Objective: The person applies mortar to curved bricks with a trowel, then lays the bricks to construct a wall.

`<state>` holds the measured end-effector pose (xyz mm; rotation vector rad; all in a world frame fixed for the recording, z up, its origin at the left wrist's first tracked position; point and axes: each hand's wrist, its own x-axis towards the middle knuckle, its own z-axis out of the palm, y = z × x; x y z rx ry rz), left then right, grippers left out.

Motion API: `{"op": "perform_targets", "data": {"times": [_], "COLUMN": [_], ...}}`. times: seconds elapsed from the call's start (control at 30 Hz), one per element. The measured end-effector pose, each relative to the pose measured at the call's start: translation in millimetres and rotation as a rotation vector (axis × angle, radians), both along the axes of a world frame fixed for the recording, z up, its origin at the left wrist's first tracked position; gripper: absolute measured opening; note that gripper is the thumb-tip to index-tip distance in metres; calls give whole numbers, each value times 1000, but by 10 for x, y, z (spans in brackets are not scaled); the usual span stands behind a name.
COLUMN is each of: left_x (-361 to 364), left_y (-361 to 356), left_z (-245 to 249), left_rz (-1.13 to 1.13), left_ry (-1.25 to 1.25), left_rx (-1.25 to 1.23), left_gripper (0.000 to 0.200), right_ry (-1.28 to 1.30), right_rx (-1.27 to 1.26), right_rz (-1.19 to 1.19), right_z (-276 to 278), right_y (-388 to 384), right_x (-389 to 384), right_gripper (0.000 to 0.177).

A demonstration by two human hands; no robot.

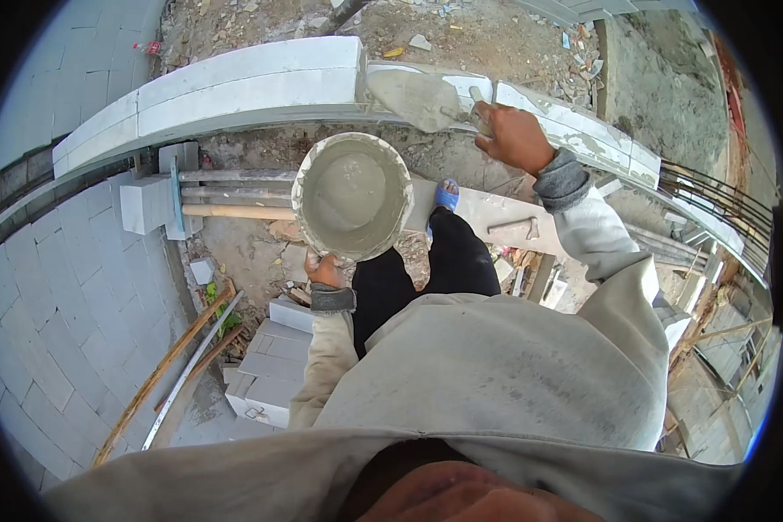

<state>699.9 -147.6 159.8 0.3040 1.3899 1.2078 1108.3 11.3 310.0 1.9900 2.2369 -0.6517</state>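
Note:
My left hand is closed on the near rim of a round bucket. Wet grey mortar lies in its bottom and coats its inner wall. My right hand grips the handle of a trowel, whose broad blade is smeared with mortar. That blade lies over the top of the low block wall, just right of the end of its upper course. Patches of mortar mark the wall's top around and beyond my right hand. How the blade meets the surface under it cannot be made out.
My foot in a blue sandal stands on a pale plank, where a hammer-like tool lies. Stacked blocks and long poles are at lower left. Steel bars stick out at right; rubble covers the ground beyond.

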Motion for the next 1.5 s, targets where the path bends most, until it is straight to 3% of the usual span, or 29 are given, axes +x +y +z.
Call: {"op": "perform_targets", "data": {"times": [0.07, 0.1, 0.17, 0.23, 0.3, 0.37, 0.53, 0.63, 0.73, 0.8, 0.9, 0.93, 0.97, 1.03, 1.07, 1.13, 1.2, 1.27, 1.33, 1.4, 1.47, 1.5], "left_x": [-109, -72, -288, -681, -837, -978, -1260, -1605, -1995, -2229, -2193, -2228, -2281, -2432, -2417, -2313, -2428, -2314, -2158, -2076, -1766, -1529], "left_y": [-70, -28, -107, -293, -346, -319, -129, -137, -208, -152, 292, 384, 434, 587, 701, 1029, 1210, 1507, 1859, 2194, 2556, 2683], "left_z": [50, 212, 245, -190, -211, -190, 59, 43, -287, -548, -4, 102, 180, 373, 603, 1074, 1207, 1480, 1612, 1427, 1447, 1570], "left_rz": [-4, 80, 22, 29, 96, 182, 270, 255, 264, 258, 183, 163, 131, 69, 86, 127, 9, 3, 4, -64, -93, -101], "left_ry": [97, 70, 70, 74, 102, 142, 162, 161, 90, -6, 19, 8, -14, -55, -45, -23, -70, -85, -123, -177, -223, -257], "left_rx": [1, -57, -151, -44, -69, -69, -102, -155, -186, -129, -74, -76, -40, 30, 36, 60, 121, 198, 241, 295, 300, 250], "left_gripper": [51, 47, 49, 47, 46, 31, 25, 31, 46, 47, 49, 49, 49, 49, 50, 51, 54, 56, 63, 70, 65, 60], "right_ry": [-129, -255, -344, -478, -534, -567, -632, -659, -699, -721, -755, -735, -701, -698, -731, -717, -629, -694, -348, -346, -56, 145], "right_rx": [111, 49, 81, -79, -125, -141, -177, -210, -246, -250, -161, -263, -184, -160, -220, -233, -138, -48, 92, 239, 79, 414], "right_rz": [135, 212, 357, 439, 520, 581, 683, 712, 739, 691, 550, 603, 724, 747, 650, 551, 559, 453, 186, -45, -272, -225], "right_z": [-30, -83, -293, -116, -111, -199, -295, 227, 731, 533, -313, -589, -234, 93, -58, 169, 1322, 2093, 2397, 2369, 2591, 2316], "right_y": [448, 761, 1371, 1930, 2292, 2531, 2685, 2635, 2534, 2560, 2695, 2901, 2811, 2847, 3012, 3032, 2695, 2283, 1824, 1415, 1092, 877], "right_x": [147, 142, -37, -575, -1097, -1568, -2094, -2025, -1941, -1889, -2012, -2129, -2276, -2504, -2531, -2519, -2377, -2291, -1978, -1686, -1747, -1558], "right_gripper": [38, 33, 30, 31, 29, 28, 24, 22, 20, 19, 16, 17, 18, 21, 23, 33, 49, 31, 33, 36, 41, 41]}}
